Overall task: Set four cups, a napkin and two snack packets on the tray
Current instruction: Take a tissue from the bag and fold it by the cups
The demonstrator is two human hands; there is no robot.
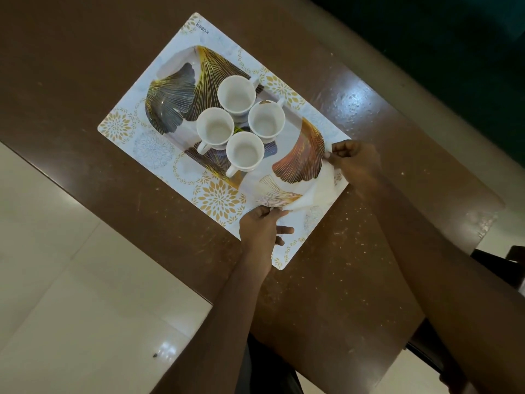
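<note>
Napkin [318, 191] over tray [176, 64] near edge; both hands' fingers pinch its corners; four cups [245, 153] clustered mid-tray.

Both bare forearms are reaching forward from the lower right, roughly parallel, left one nearer the middle. Left hand [262, 227] is facing palm down, thumb and forefinger pinching together at the front, remaining fingers sticking out loosely to the right. Right hand [355, 163] is sitting further forward, knuckles up, fingertips curling in and pinching at its left side
</note>
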